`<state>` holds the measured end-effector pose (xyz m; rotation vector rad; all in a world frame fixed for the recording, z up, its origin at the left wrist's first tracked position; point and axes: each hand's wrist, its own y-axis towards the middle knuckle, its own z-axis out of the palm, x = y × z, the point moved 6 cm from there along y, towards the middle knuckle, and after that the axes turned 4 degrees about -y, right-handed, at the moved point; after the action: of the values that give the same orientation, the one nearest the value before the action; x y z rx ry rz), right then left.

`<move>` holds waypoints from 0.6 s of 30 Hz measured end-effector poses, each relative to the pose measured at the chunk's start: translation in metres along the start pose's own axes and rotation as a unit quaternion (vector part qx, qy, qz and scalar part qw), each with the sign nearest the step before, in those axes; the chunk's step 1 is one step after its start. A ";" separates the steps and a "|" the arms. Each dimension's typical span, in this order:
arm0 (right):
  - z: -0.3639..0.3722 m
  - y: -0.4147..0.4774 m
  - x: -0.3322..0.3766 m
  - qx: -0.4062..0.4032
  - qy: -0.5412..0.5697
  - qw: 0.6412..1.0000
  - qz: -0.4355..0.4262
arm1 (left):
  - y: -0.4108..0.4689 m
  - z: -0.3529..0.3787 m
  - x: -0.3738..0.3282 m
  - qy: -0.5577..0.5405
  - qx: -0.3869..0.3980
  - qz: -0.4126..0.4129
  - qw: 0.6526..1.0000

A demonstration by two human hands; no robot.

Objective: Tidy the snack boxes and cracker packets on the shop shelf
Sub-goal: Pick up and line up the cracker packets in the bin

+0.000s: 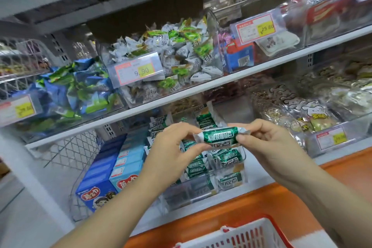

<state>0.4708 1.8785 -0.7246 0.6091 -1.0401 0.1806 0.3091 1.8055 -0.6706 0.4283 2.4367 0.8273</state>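
On the lowest shelf, at 8 o'clock in frame: blue snack boxes [96,177] filed upright in a wire rack [80,147], ends forward. Orderly already, I judge. Centre: my left hand [171,151] pinches the left crimped end of a green cracker packet [219,137], thumb and forefinger curled on it. Packet held level in the air, clear of the shelf, label toward me, probably to check its facing. My right hand [267,143] pinches the right end likewise. At 6 o'clock under the packet: clear bin [181,195] of matching packets, jumbled. Likely its home.
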 end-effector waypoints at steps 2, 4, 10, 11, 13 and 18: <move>-0.003 0.000 -0.001 0.016 0.022 1.000 0.012 | 0.001 -0.001 -0.003 -0.003 -0.009 0.012 1.000; -0.005 0.001 0.000 0.027 0.024 0.999 0.022 | 0.002 -0.001 -0.006 -0.014 -0.016 0.013 1.000; -0.013 0.001 0.004 0.019 -0.058 0.997 0.041 | 0.001 0.001 -0.005 -0.047 -0.039 -0.053 0.997; -0.012 0.000 0.005 0.012 -0.098 0.994 0.047 | 0.001 0.001 -0.002 -0.083 -0.045 -0.101 0.990; -0.010 -0.002 0.005 -0.001 -0.175 0.983 0.059 | 0.001 0.001 0.002 -0.141 -0.056 -0.187 0.971; -0.005 -0.005 -0.001 -0.018 -0.190 0.977 0.097 | -0.004 0.015 0.021 -0.232 -0.036 -0.323 0.917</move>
<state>0.4762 1.8776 -0.7288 0.5194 -1.4721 0.2217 0.3001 1.8182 -0.6909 -0.1989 1.9011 0.4523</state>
